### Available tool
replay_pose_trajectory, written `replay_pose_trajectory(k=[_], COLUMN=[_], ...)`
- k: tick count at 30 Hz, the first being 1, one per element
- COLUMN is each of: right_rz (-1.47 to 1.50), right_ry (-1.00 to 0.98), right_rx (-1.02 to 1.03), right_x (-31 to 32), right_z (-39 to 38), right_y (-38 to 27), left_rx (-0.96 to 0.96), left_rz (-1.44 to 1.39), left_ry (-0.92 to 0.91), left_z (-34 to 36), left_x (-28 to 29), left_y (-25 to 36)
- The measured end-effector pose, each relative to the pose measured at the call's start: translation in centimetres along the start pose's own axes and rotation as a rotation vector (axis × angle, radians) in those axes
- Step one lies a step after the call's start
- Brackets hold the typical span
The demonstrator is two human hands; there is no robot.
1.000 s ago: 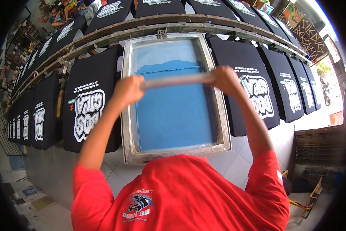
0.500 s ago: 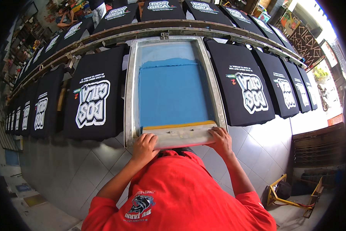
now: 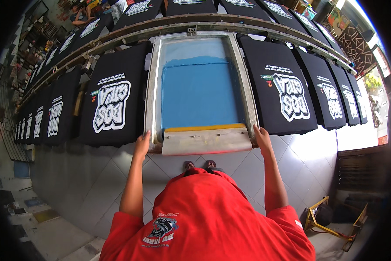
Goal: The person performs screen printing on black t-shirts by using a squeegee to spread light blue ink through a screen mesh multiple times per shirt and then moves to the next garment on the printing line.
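Observation:
A silk-screen frame (image 3: 154,87) with a blue mesh (image 3: 199,95) lies in front of me between two black T-shirts. Across its near end rests a wide squeegee (image 3: 206,142) with a grey holder and a yellow blade, touched by neither hand. My left hand (image 3: 142,144) is closed round the frame's near left corner. At the near right corner, my right hand (image 3: 262,139) grips the opposite side, thumb on top. A band of wet blue ink (image 3: 195,61) crosses the mesh toward the far end. Whatever lies beneath the screen is hidden.
Black T-shirts with white prints lie on boards to the left (image 3: 113,95) and right (image 3: 282,87), more beyond. A long metal rail (image 3: 130,41) runs behind the frame. Yellow-framed stand (image 3: 330,224) at lower right on the tiled floor (image 3: 95,187). Another person (image 3: 80,15) sits far left.
Both hands have let go of the squeegee and moved outward to grip the frame's sides. The squeegee stays at the near end. My view has shifted slightly, showing my feet.

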State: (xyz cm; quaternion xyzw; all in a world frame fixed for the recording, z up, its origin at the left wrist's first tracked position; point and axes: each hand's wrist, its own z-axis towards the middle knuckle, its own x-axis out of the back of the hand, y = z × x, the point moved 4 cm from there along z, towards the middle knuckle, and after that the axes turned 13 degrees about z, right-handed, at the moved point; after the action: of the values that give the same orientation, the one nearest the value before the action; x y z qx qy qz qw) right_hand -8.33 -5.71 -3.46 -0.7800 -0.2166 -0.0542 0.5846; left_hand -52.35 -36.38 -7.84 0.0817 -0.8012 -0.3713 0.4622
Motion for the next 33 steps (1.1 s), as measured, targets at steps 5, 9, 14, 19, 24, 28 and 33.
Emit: replay_pose_trajectory(k=[5, 9, 14, 19, 24, 28, 33], right_rz=[-0.196, -0.123, -0.213, -0.209, -0.244, -0.24, -0.265], right_ry=[0.156, 0.155, 0.201, 0.171, 0.144, 0.204, 0.146], right_rx=[0.12, 0.166, 0.178, 0.213, 0.184, 0.261, 0.158], right_x=[-0.7, -0.1, -4.3, -14.7, -27.7, -34.4, -39.6], right_z=[0.8, -1.4, -7.5, -12.9, -17.6, -19.9, -21.9], right_y=[-0.9, -2.8, -4.8, -6.1, -6.9, -7.6, -9.6], left_rx=[-0.04, -0.083, -0.096, -0.117, -0.072, -0.017, -0.014], left_rz=[0.133, 0.251, 0.205, 0.144, 0.148, 0.21, 0.222], left_ry=[0.098, 0.186, 0.161, 0.206, 0.218, 0.201, 0.198], left_z=[-1.8, -2.1, -2.6, -0.4, 4.2, 6.5, 9.1], left_x=[2.1, 4.4, 9.6, 18.8, 28.4, 33.4, 36.9], left_y=[4.8, 4.1, 0.5, -6.2, -15.6, -19.7, -22.9])
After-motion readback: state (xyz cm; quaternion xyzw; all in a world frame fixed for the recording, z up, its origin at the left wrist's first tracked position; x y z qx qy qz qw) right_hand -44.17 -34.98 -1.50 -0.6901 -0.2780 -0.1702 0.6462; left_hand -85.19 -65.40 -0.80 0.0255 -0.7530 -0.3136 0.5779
